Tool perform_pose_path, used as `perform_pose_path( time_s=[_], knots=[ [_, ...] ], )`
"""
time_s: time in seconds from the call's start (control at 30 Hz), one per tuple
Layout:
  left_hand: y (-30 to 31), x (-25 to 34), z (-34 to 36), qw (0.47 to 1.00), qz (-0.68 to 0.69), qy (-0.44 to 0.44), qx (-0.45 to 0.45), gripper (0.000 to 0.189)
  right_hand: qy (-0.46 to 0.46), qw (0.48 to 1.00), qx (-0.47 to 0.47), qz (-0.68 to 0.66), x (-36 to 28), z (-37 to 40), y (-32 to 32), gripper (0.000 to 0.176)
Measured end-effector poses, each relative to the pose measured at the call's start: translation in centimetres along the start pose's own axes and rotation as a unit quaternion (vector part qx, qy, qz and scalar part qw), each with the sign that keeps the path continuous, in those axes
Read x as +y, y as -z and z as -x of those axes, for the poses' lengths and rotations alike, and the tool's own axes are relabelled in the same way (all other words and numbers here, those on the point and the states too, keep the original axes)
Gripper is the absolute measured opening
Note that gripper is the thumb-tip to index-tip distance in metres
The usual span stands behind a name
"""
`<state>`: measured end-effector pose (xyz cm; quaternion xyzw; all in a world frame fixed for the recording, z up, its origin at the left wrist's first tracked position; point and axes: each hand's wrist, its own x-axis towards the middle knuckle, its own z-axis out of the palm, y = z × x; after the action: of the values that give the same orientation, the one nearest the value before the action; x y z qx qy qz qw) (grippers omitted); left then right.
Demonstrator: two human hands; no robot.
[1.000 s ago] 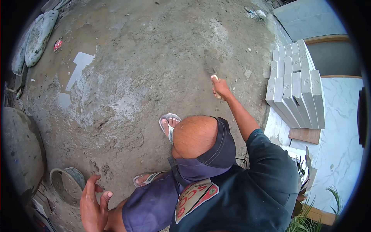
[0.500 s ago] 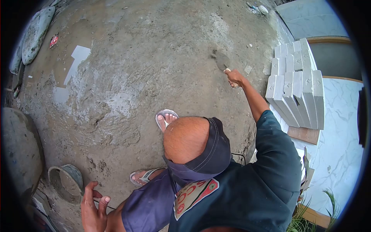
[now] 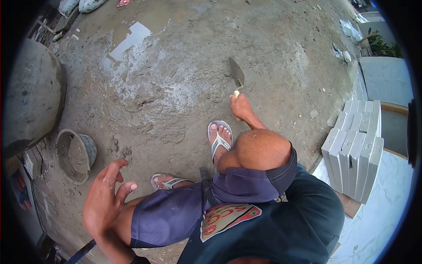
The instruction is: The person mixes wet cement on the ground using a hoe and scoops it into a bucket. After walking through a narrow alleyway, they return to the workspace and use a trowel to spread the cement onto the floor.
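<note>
My right hand point(image 3: 241, 105) grips the pale handle of a trowel point(image 3: 237, 75), whose grey blade points away from me over the wet cement ground point(image 3: 176, 88). My left hand point(image 3: 103, 200) hovers low at the left with fingers spread and holds nothing. It is near a small mortar-caked bucket point(image 3: 77, 154). My knee and both sandalled feet point(image 3: 219, 137) are below the trowel hand.
A large rounded grey vessel point(image 3: 28, 92) stands at the left. A stack of pale tiles on edge point(image 3: 356, 149) rests at the right beside a white marble floor point(image 3: 387, 207). A puddle point(image 3: 129, 37) lies at the top left.
The view has swung to the right and the tiles now sit lower right. My right hand has brought the trowel in toward the wet mortar in front of my foot. My left hand has risen and spread.
</note>
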<state>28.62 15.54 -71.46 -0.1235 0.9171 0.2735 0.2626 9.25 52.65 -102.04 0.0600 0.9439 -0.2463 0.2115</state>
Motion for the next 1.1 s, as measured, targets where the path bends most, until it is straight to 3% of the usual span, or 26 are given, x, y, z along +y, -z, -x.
perform_pose_path(
  time_s=[0.13, 0.2, 0.3, 0.43, 0.47, 0.53, 0.57, 0.6, 0.63, 0.8, 0.87, 0.93, 1.03, 1.1],
  knots=[
    [0.1, 0.2, 0.1, 1.000, -0.001, -0.003, 0.006, 0.050, 0.083, 0.987, -0.137, 0.011, -7.3, 3.8, -4.4, 0.054],
    [0.3, -0.4, -0.1, 0.999, 0.015, -0.051, 0.000, 0.050, 0.183, 0.951, -0.246, 0.036, -10.2, 4.7, -4.8, 0.056],
    [-0.1, -1.9, 0.9, 0.999, 0.021, -0.039, 0.027, 0.050, 0.202, 0.967, -0.152, 0.018, -12.1, 0.9, -2.7, 0.057],
    [-0.1, -3.0, 2.6, 0.999, 0.008, -0.030, 0.023, 0.050, 0.265, 0.964, 0.008, -0.008, -14.2, -9.8, 0.9, 0.051],
    [-0.2, -3.4, 2.9, 0.999, 0.017, -0.027, 0.014, 0.050, 0.273, 0.962, 0.015, -0.009, -15.5, -12.4, 1.6, 0.051],
    [-0.4, -4.2, 3.1, 0.999, 0.026, -0.028, 0.029, 0.050, 0.121, 0.989, -0.028, -0.074, -17.8, -16.7, 2.5, 0.048],
    [-0.3, -4.4, 3.0, 0.999, 0.020, -0.017, 0.025, 0.050, 0.130, 0.989, -0.021, -0.073, -18.5, -17.9, 1.6, 0.048],
    [-0.2, -4.5, 2.9, 1.000, 0.014, -0.008, 0.019, 0.050, 0.196, 0.980, 0.019, -0.008, -18.5, -19.2, -0.1, 0.047],
    [-0.2, -4.9, 2.6, 0.999, 0.007, -0.032, 0.027, 0.049, 0.259, 0.962, 0.060, 0.057, -19.6, -19.0, -0.8, 0.046],
    [-1.1, -2.8, -0.4, 0.986, -0.042, -0.159, 0.011, 0.041, 0.307, 0.949, -0.015, 0.076, -22.2, -10.1, -4.5, 0.043],
    [-3.1, -0.9, -1.9, 0.960, -0.081, -0.265, -0.037, 0.040, 0.332, 0.927, -0.127, 0.122, -24.1, -6.1, -3.2, 0.043],
    [-4.1, 1.3, -2.5, 0.936, -0.081, -0.331, -0.088, 0.040, 0.324, 0.931, -0.111, 0.128, -24.6, -4.5, -1.3, 0.043],
    [-4.8, 1.9, -2.4, 0.911, -0.083, -0.400, -0.050, 0.038, 0.343, 0.925, -0.081, 0.139, -25.5, -4.5, 3.5, 0.038],
    [-4.2, 1.0, -2.0, 0.917, -0.101, -0.384, -0.042, 0.038, 0.246, 0.948, -0.102, 0.177, -28.2, -3.7, 7.3, 0.033]
  ],
)
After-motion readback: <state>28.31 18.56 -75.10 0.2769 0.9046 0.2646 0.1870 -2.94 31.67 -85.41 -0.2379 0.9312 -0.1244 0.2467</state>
